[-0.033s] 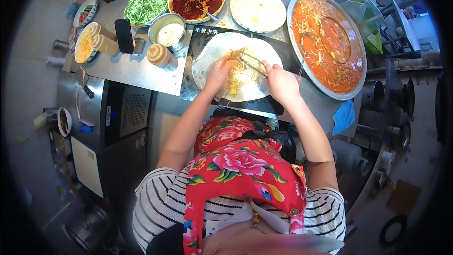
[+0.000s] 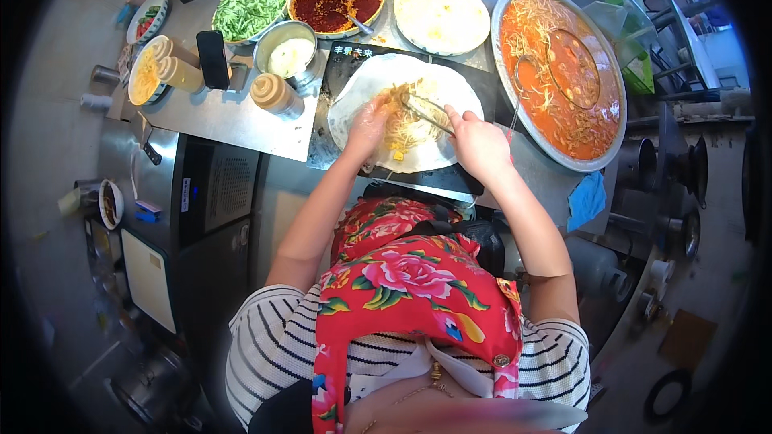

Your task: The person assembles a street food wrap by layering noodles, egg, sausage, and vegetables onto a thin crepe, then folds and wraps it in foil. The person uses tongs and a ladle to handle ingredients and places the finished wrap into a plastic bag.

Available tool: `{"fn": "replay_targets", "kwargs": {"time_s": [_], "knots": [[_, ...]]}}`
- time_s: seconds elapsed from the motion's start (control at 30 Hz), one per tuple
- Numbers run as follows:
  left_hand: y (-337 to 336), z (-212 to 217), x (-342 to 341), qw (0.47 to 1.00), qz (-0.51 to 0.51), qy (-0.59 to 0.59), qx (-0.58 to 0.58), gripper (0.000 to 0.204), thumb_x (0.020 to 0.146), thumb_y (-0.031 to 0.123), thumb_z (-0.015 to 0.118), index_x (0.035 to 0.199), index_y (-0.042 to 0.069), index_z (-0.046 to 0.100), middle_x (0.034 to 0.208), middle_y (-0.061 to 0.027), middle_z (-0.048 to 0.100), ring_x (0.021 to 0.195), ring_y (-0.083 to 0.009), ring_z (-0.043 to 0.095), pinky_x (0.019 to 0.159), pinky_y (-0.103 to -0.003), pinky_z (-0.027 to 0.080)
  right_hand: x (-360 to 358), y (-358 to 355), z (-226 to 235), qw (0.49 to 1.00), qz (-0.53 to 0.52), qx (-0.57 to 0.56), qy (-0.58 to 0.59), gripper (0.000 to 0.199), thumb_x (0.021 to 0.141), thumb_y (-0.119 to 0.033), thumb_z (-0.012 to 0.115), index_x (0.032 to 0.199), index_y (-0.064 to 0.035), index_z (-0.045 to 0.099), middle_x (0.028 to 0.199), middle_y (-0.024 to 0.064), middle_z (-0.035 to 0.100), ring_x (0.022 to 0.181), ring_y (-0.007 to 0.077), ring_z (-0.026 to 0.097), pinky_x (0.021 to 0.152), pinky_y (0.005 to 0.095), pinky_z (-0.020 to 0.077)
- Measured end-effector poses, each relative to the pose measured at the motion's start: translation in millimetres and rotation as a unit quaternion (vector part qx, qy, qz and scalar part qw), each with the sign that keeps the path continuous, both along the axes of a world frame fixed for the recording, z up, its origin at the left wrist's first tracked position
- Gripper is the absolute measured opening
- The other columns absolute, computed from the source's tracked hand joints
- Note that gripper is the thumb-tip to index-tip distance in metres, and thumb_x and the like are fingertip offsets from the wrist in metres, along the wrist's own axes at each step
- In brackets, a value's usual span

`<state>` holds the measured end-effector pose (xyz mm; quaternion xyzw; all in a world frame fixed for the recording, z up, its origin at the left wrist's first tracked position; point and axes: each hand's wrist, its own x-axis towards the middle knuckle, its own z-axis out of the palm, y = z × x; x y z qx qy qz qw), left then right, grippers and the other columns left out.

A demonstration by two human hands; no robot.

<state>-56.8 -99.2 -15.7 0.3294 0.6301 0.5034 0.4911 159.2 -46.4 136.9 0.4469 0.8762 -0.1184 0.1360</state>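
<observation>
A thin, round white wrapper [image 2: 457, 87] lies flat on a black slab in front of me. Shredded filling [image 2: 414, 133], pale and brown strands, is heaped at its middle, with a small yellow piece [image 2: 398, 155] at the near side. My left hand [image 2: 367, 130], seemingly in a clear glove, curls its fingers against the left of the heap; the fingertips are partly hidden. Metal tongs [image 2: 434, 116] are gripped in my right hand [image 2: 480, 143] at the right, their tips in the upper part of the filling.
A wide pan [image 2: 505, 72] of red broth with a ladle [image 2: 523, 72] stands right. Behind are bowls of green shreds [image 2: 249, 12] and red seasoning [image 2: 334, 0]. A squeeze bottle [image 2: 273, 95], metal pot [image 2: 291, 56] and upright phone [image 2: 213, 60] stand left; a blue cloth [image 2: 586, 199] hangs right.
The tongs have shifted slightly within the filling, with brown strands now at their tips. Both hands stay in nearly the same place.
</observation>
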Motion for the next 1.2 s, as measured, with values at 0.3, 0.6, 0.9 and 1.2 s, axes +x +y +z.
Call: {"fn": "replay_targets", "kwargs": {"time_s": [0.3, 0.6, 0.9, 1.2], "knots": [[40.6, -1.8, 24.4, 0.99, -0.052, 0.115, 0.065, 0.045, 0.101, 0.018, 0.05, 0.144, 0.005, 0.049, 0.138, -0.0099, 0.058, 0.127, -0.0192, 0.052, 0.109, -0.031, 0.038, 20.8, 113.4, 50.3, 0.987, 0.153, 0.02, -0.032, 0.057, 0.082, -0.019, 0.07, 0.136, -0.0144, 0.054, 0.102, 0.0152, 0.066, 0.092, 0.0328, 0.069, 0.077, 0.0446, 0.0567], [-8.2, 54.1, 14.5, 0.92, -0.024, 0.388, 0.054, 0.041, 0.096, 0.02, 0.058, 0.134, 0.004, 0.055, 0.133, -0.0229, 0.057, 0.125, -0.0382, 0.054, 0.106, -0.041, 0.043, -24.3, 276.0, 17.3, 0.986, 0.017, 0.048, -0.161, 0.033, 0.081, -0.017, 0.065, 0.112, -0.0059, 0.068, 0.111, 0.0178, 0.07, 0.103, 0.0335, 0.068, 0.088, 0.0444, 0.0549], [-44.8, 44.2, 48.8, 0.911, -0.117, 0.387, 0.083, 0.031, 0.095, 0.019, 0.061, 0.122, 0.003, 0.061, 0.11, -0.0208, 0.067, 0.103, -0.039, 0.064, 0.089, -0.044, 0.052, -30.7, 254.7, 16.2, 0.995, -0.002, 0.078, -0.067, 0.039, 0.084, -0.014, 0.064, 0.122, -0.0072, 0.065, 0.112, 0.0195, 0.069, 0.106, 0.0346, 0.067, 0.09, 0.0455, 0.0541], [-30.9, 20.3, -9.6, 0.942, 0.025, 0.331, 0.058, 0.027, 0.09, 0.023, 0.065, 0.112, 0.006, 0.069, 0.105, -0.0189, 0.069, 0.099, -0.0373, 0.065, 0.085, -0.045, 0.052, 22.4, 95.7, 17.3, 0.975, 0.03, -0.174, 0.135, 0.052, 0.09, -0.025, 0.07, 0.138, -0.0083, 0.056, 0.101, 0.0207, 0.07, 0.094, 0.0316, 0.069, 0.087, 0.0389, 0.0527]]}}
